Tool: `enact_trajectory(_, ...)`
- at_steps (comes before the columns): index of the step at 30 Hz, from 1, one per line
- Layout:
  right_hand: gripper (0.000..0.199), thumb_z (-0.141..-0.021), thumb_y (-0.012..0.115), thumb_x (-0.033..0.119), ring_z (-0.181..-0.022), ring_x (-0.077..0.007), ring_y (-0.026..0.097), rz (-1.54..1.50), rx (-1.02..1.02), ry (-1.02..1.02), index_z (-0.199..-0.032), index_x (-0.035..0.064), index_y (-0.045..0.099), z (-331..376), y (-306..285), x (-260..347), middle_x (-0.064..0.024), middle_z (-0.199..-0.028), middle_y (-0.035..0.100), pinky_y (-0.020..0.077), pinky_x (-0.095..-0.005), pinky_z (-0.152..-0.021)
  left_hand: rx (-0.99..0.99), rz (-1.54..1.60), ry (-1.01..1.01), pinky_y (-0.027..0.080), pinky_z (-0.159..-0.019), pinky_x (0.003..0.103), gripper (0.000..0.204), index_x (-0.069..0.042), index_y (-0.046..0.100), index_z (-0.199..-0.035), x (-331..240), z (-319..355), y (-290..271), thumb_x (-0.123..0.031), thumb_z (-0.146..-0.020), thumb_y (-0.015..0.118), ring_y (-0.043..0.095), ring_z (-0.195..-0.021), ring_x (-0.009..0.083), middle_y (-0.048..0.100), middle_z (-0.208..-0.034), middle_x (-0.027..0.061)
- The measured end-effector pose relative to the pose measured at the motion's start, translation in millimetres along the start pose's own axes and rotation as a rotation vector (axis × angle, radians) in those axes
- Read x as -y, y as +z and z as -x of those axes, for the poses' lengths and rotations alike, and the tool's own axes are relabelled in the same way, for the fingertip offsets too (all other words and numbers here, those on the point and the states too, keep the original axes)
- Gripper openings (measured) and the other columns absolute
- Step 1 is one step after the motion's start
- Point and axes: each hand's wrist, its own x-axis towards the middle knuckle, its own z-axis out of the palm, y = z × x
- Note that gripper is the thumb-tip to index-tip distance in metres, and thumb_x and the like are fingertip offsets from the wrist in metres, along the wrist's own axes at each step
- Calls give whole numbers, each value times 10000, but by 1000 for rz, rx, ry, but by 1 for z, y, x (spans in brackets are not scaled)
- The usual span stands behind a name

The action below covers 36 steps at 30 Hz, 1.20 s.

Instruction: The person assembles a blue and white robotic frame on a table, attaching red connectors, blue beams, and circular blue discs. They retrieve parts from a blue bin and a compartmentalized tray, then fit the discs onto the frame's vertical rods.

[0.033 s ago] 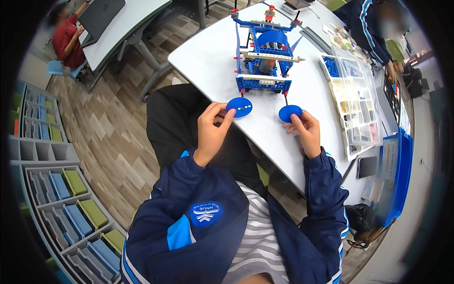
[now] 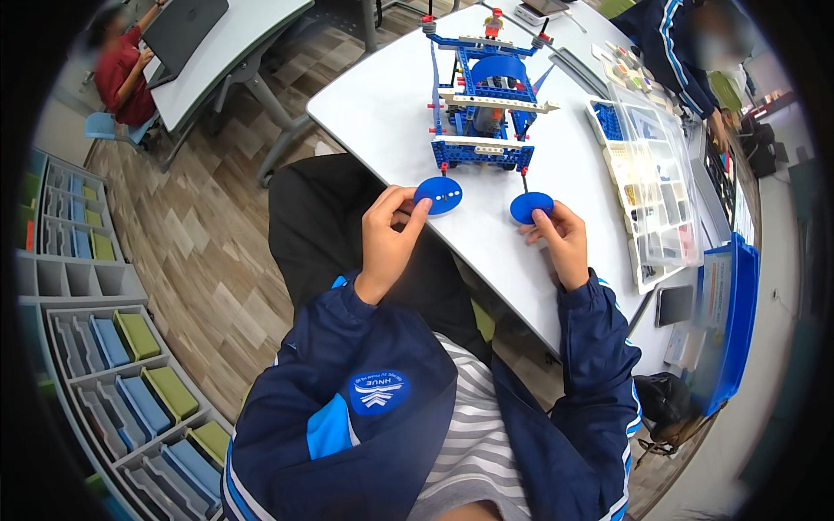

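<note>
On the white table [image 2: 365,108] stands a model [image 2: 486,113] of blue and white building bricks, with a small red figure [image 2: 493,24] at its far end. Two thin black rods stick out of its near side, each leading to a blue disc. My left hand [image 2: 388,243] pinches the left blue disc [image 2: 441,196], which shows a few light holes, between thumb and fingers. The right blue disc [image 2: 528,207] is gripped at its edge by my right hand [image 2: 565,247]. Both discs are at the table's near edge.
Right of the model lies a sorting box [image 2: 643,208] of parts with a clear lid. A blue bin [image 2: 730,321] stands beyond it. One co-worker in a blue sleeve [image 2: 682,61] reaches in at the far right; another person [image 2: 122,78] uses a laptop [image 2: 187,35]. Drawers [image 2: 130,382] line the left.
</note>
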Motion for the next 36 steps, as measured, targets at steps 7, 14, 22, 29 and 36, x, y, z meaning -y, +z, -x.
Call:
enact_trajectory(7,209,-982,617,72,-752,-142,681,2,-6,27,-1147,-56,611,-3,6,3,-111,-960,689,519,-226,-603,-21,-135,103,492,-601,240,125,47,679,-988,3,-14,2,-36,-898,703,622,-743,135,644,-874,84)
enact_trajectory(14,194,-991,602,73,-745,-139,672,-87,-53,-82,-1134,-57,617,-10,9,-2,-105,-945,686,528,-234,-614,-34,-207,167,446,-526,229,124,32,685,-1005,6,-26,5,-35,-900,689,618,-725,123,662,-909,79)
enact_trajectory(22,173,-993,599,77,-734,-134,670,-65,-89,-100,-1098,-58,628,-17,11,-2,-96,-890,688,525,-236,-617,-36,-124,66,414,-494,201,181,19,670,-1093,8,-30,5,-26,-918,661,605,-724,67,661,-1014,65)
enact_trajectory(29,176,-992,606,88,-732,-132,668,-95,-114,-128,-1090,-57,627,-27,14,-1,-94,-879,686,521,-232,-633,-28,-107,31,414,-486,189,202,17,651,-1123,6,-31,4,-21,-925,657,612,-710,67,655,-1037,73)
enact_trajectory(36,169,-988,608,82,-687,-123,653,-76,-113,-121,-1087,-55,612,-28,15,-1,-97,-888,677,506,-224,-611,-18,-157,66,436,-485,192,244,19,611,-1164,4,-39,2,-44,-933,654,633,-709,75,626,-1149,76)
